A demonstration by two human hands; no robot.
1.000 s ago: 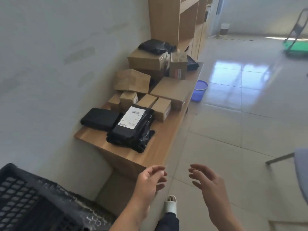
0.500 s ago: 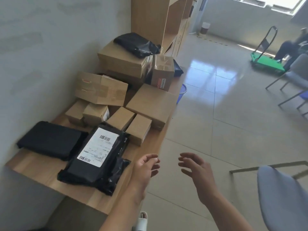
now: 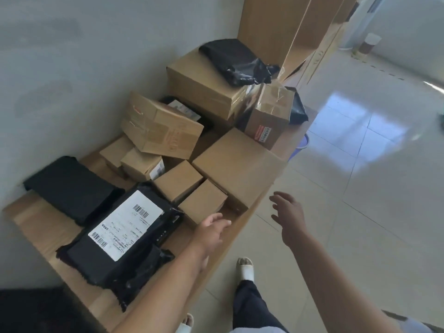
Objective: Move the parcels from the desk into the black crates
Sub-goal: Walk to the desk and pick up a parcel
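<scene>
Both hands are extended over the near edge of the wooden surface (image 3: 43, 227), neither holding anything. Left hand (image 3: 211, 233): fingers straight and loosely together, hovering above the surface just in front of the small cardboard box (image 3: 203, 200); contact with the box cannot be confirmed. Right hand (image 3: 288, 212): fingers spread wide, out past the surface edge, above the tiled floor (image 3: 360, 188), apart from every parcel.

Parcels on the surface, near to far:
- Black poly mailer with white barcode label (image 3: 120, 236), closest to the viewer, lying flat, label up.
- Plain black flat mailer (image 3: 69, 186), to its left, against the wall.
- Two small cardboard boxes side by side; the second small box (image 3: 177, 181) sits just behind the first.
- Wide flat cardboard box (image 3: 235, 162), right of those, along the surface edge.
- Two more small boxes (image 3: 134, 159) nearer the wall, with a tilted taped carton (image 3: 161, 131) resting on them.
- Large carton (image 3: 206, 85) at the back, with a crumpled black bag (image 3: 235, 61) on top.
- Upright taped box with red label (image 3: 269, 116), beside the large carton.

A wooden shelving unit (image 3: 276, 25) stands beyond the pile. A blue basin (image 3: 301, 143) shows on the floor past the surface edge. A dark shape fills the lower left corner; too blurred to identify. The person's slippered foot (image 3: 245, 266) is on the floor below the hands.
</scene>
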